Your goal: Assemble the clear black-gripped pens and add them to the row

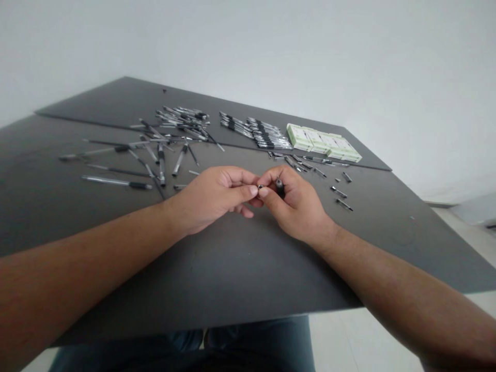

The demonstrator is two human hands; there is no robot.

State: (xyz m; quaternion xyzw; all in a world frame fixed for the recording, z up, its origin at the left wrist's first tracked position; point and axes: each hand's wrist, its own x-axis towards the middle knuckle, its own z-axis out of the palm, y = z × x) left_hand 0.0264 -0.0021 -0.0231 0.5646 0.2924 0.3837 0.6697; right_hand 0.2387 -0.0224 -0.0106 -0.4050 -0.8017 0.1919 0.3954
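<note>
My left hand [225, 194] and my right hand [296, 201] meet above the near middle of the table. Thumbs and index fingers of both pinch a small dark-and-silver pen part [260, 187], mostly hidden by the fingertips. Inside the curled fingers of my right hand sits a pen barrel with a black grip [279, 187], one end facing me. Just beyond my right hand lie several short pen tips and caps [298, 164]. Left of my left hand are loose pens, among them a clear pen with a black grip [116, 182].
A heap of pens and pen parts [182, 121] lies at the back left. Rows of pens [267, 133] are laid side by side at the back middle. Light green boxes [323, 140] stand to their right. The grey table [240, 289] has a raised seam towards the wall.
</note>
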